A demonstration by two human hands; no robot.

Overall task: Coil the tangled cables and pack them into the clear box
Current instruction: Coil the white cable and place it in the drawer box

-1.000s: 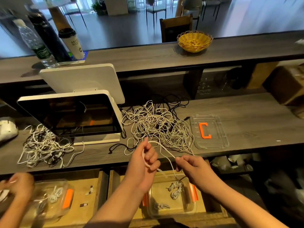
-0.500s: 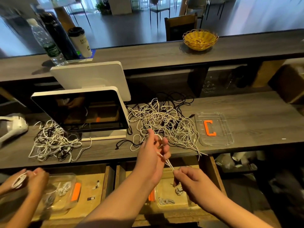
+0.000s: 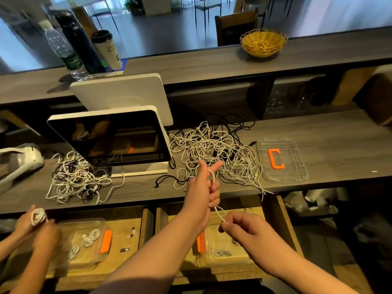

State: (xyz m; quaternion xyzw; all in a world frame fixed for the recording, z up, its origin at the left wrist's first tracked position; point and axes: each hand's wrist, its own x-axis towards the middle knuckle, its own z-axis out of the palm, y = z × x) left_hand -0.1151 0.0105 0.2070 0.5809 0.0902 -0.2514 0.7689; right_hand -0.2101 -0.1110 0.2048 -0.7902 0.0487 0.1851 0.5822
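Observation:
A heap of tangled white and black cables (image 3: 214, 151) lies on the dark counter. My left hand (image 3: 203, 187) is raised over the counter's front edge with one white cable (image 3: 218, 211) looped over its index finger and held under the curled fingers. Below it, my right hand (image 3: 239, 225) pinches the same cable's lower end. Under both hands a clear box (image 3: 224, 251) with orange latches sits in an open drawer and holds a few coiled white cables. Its clear lid (image 3: 282, 160) with an orange clip lies on the counter to the right.
A tablet on a white stand (image 3: 114, 139) is left of the heap, with a second cable heap (image 3: 76, 179) beside it. Another person's hands (image 3: 38, 223) wind a white cable at the left over a second clear box (image 3: 84, 242). Bottles, a cup and a wicker basket (image 3: 263, 42) stand on the upper shelf.
My left hand has lifted and wound the white cable over its index finger. My right hand has dropped below it, drawing the cable's end down. The cable is now short between my hands.

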